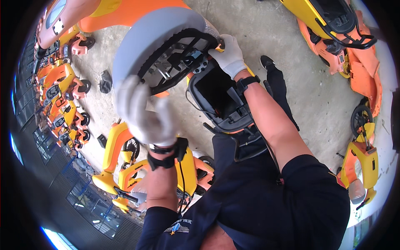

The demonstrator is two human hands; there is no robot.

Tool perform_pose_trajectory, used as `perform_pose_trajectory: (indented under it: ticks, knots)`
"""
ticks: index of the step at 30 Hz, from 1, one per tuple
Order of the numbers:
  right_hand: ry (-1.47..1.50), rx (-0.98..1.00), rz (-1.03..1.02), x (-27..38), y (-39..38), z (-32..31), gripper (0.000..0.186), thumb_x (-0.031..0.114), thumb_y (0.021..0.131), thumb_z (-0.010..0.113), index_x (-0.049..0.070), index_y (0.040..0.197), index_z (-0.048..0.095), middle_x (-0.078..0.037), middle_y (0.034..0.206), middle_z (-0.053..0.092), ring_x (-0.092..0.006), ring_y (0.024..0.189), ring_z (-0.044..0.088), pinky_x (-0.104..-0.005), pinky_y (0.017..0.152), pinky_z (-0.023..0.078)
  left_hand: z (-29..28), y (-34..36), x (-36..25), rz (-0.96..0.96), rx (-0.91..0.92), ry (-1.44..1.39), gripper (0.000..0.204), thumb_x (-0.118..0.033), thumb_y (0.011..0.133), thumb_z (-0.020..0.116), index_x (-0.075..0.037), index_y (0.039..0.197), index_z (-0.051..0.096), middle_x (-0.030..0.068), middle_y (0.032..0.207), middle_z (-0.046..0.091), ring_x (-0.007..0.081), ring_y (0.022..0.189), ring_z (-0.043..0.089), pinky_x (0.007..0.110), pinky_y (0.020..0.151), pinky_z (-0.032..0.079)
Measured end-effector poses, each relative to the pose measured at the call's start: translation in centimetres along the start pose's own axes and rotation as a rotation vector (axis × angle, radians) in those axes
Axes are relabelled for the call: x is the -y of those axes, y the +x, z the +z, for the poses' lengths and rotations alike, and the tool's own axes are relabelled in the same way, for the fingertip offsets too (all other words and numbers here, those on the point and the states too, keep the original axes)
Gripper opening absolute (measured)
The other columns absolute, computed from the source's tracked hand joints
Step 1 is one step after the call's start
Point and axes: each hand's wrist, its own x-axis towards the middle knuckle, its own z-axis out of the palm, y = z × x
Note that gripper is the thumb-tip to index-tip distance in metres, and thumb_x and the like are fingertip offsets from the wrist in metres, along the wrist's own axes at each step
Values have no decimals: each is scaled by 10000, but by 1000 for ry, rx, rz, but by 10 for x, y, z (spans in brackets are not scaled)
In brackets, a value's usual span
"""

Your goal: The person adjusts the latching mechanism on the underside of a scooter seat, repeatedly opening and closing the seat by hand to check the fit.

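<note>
This looks like a repair or storage yard for scooters, though whether it is roofed cannot be told. A row of yellow and orange scooters stands along the left side, and more stand near the right edge. Loose orange panels lie heaped at the right. Underfoot is bare, stained concrete, and at the lower left runs a dark ribbed wall with windows. In the middle, a scooter's grey seat is tipped up over an open black compartment.
</note>
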Motion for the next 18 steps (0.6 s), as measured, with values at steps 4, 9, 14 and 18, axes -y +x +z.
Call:
perform_pose_trajectory:
  ticks: [4,9,14,18]
  knots:
    - [50,187,17,-14,2,1,429,141,709,677,58,1110,546,-167,1067,566,-316,994,574,-361,869,464,45,-55,-16,-275,327,-177,323,-45,741,679,3,1045,581,151,1025,619,299,913,602,369,835,477]
    - [92,348,2,-18,-9,0,376,87,802,596,42,1171,542,-156,1132,594,-281,1034,590,-330,888,464,137,-83,37,-1003,24,-505,213,-74,776,682,43,941,617,92,835,682,148,761,634,270,731,496]
    - [282,372,165,-39,-3,22,360,114,827,571,24,1174,535,-185,1102,596,-278,988,612,-329,845,487,167,-91,25,-1002,-78,-422,146,-54,781,682,27,882,613,48,776,661,112,699,609,259,668,489]
    - [461,337,215,-29,-16,22,361,123,824,591,12,1163,532,-193,1087,594,-285,988,613,-330,836,492,181,-91,22,-1052,-101,-424,115,-48,803,661,24,843,580,40,728,626,113,630,580,247,610,474]
